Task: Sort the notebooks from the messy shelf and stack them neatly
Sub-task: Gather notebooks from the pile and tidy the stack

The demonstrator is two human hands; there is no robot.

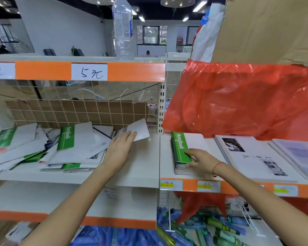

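Reaching into the messy pile (48, 150), left hand (118, 150) pinches a grey notebook (138, 130); right hand (200, 159), fingers spread, rests on the stack (180, 150).

— Where do the notebooks lie?
— A messy pile (48, 150) sprawls over the left shelf (146, 167), covers white with green "NoteBook" bands, tilted and overlapping every way. One white notebook (138, 130) sits apart near that shelf's back right corner, tipped up.
— And the sorted ones?
— A neat stack (182, 153) stands at the left edge of the right shelf (165, 160), green-banded cover on top, spines squared.
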